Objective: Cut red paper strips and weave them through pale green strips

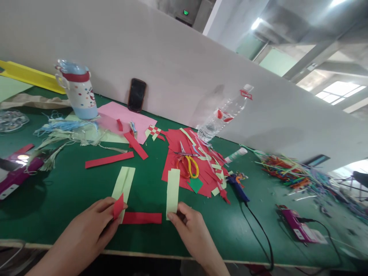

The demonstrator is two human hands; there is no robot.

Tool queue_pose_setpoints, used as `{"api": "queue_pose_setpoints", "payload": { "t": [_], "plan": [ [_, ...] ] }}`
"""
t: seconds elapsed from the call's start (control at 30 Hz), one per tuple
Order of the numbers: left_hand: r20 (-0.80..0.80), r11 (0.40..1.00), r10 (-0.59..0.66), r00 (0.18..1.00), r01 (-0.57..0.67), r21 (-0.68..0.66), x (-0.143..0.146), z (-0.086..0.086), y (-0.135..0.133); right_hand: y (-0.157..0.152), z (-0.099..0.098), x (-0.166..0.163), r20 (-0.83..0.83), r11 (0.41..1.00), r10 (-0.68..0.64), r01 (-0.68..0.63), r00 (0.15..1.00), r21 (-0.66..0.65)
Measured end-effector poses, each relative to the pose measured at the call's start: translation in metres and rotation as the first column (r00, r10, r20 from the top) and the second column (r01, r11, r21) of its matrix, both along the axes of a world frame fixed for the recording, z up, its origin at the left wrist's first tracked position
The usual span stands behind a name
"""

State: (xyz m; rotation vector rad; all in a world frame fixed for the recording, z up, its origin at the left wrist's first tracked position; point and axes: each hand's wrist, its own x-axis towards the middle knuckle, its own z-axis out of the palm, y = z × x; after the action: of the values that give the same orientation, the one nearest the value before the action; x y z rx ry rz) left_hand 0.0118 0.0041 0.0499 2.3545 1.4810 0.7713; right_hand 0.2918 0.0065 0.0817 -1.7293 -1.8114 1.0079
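Note:
My left hand (89,226) pinches the lifted left end of a red paper strip (140,218) that lies across the green table near its front edge. A folded pale green strip (123,184) lies just behind that hand and crosses the red one. My right hand (188,226) pinches the near end of a second pale green strip (173,191), which points away from me toward the scissors (186,163).
Red paper sheets and cut scraps (178,153) lie mid-table with a woven red-and-green piece (155,131). A mug (79,92), pink sheet (123,119), phone (137,94) and plastic bottle (224,115) stand by the wall. Glue gun (238,188) with cable sits right; loose red strips (109,160) left.

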Motion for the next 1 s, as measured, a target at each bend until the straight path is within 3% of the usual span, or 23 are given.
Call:
{"api": "queue_pose_setpoints", "payload": {
  "t": [0.2,0.37,0.5,0.67,0.77,0.87,1.0],
  "plan": [
    [-0.021,0.999,0.001,1.000,-0.002,-0.044,-0.001,-0.005,0.001,-0.024,-0.002,0.007,0.042,0.996,0.028,-0.024,0.999,-0.084],
    [-0.062,0.999,-0.011,0.998,0.009,-0.037,-0.003,-0.007,0.001,-0.023,-0.004,-0.006,0.006,0.993,0.070,-0.070,0.997,-0.092],
    [-0.053,0.999,-0.016,0.998,0.014,-0.036,-0.001,-0.005,0.001,-0.018,-0.003,-0.017,-0.061,0.992,0.108,-0.112,0.992,-0.059],
    [-0.029,0.988,-0.029,0.999,0.024,-0.154,0.000,-0.004,0.002,-0.013,-0.006,-0.030,-0.127,0.988,0.156,-0.153,0.979,0.038],
    [-0.026,0.982,-0.042,0.999,0.037,-0.185,-0.001,-0.005,0.001,-0.007,-0.007,-0.031,-0.124,0.983,0.133,-0.114,0.983,0.146],
    [-0.035,0.983,-0.048,0.998,0.041,-0.179,-0.002,-0.007,0.001,0.002,-0.007,-0.024,-0.052,0.975,0.025,-0.013,0.998,0.220],
    [-0.053,0.982,-0.029,0.998,0.018,-0.187,-0.001,-0.007,0.001,0.009,-0.009,-0.021,-0.189,0.992,-0.019,0.042,0.982,0.118]
  ]
}}
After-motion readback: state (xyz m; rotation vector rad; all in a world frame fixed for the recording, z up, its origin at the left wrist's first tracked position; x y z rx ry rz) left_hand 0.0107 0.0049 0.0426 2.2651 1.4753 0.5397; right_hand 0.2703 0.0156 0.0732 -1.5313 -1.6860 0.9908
